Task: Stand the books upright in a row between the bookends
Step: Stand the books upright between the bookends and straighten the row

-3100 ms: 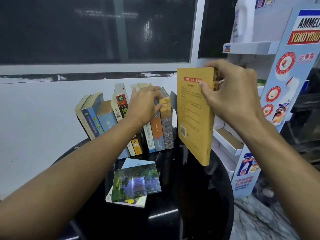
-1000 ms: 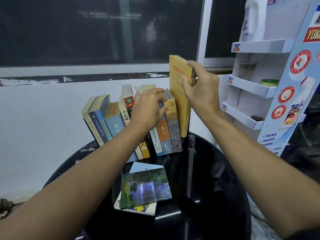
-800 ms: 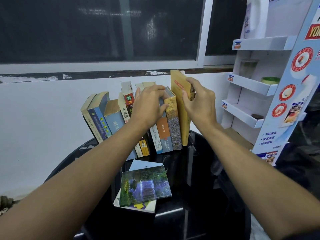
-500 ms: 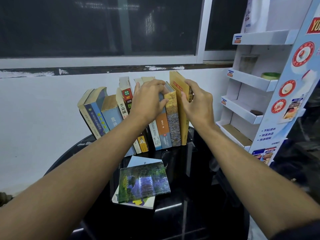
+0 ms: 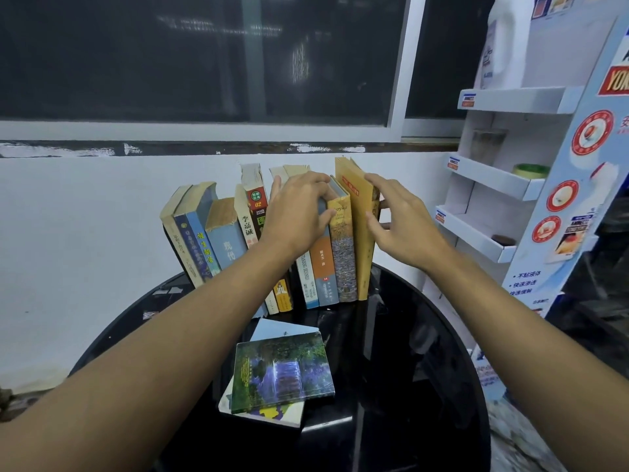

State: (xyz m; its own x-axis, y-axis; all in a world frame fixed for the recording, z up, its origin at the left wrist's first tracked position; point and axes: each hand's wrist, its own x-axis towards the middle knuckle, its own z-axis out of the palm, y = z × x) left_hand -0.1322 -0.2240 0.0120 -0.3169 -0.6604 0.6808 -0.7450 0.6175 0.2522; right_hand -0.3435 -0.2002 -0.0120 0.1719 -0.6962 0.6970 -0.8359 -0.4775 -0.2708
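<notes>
- Cardboard display stand (image 5: 493, 178), right of the table: the top tray holds a white jug (image 5: 503, 46), cut off by the frame edge
- Second tray holds a clear glass (image 5: 486, 143) at the back and a roll of tape (image 5: 531, 170) towards the front, well apart
- Third tray holds one small dark round object (image 5: 502, 239); what it is cannot be told
- Round black table (image 5: 408, 386): a row of books (image 5: 226, 247) stands at its far edge, spines facing the camera, the left-hand volumes leaning left and the right-hand ones near upright
- Yellow book (image 5: 360, 233): upright at the right end of the row, foot on the table, touching its neighbour, the tallest in the row
- Left hand (image 5: 296, 212): fingers curled over the tops of the books in the middle of the row, thumb pressed on a spine, gripping them
- Right hand (image 5: 401, 226): fingers extended and spread against the yellow book's right side, thumb at its spine edge, not curled round it
- Landscape-cover book (image 5: 282, 373) lies flat at the table's centre on a white book (image 5: 272, 330), which is mostly covered
- Left forearm hides the lower spines at mid-row
- Bookends cannot be made out; either end of the row is hidden by books or hands
- Most spine lettering is too small to read
</notes>
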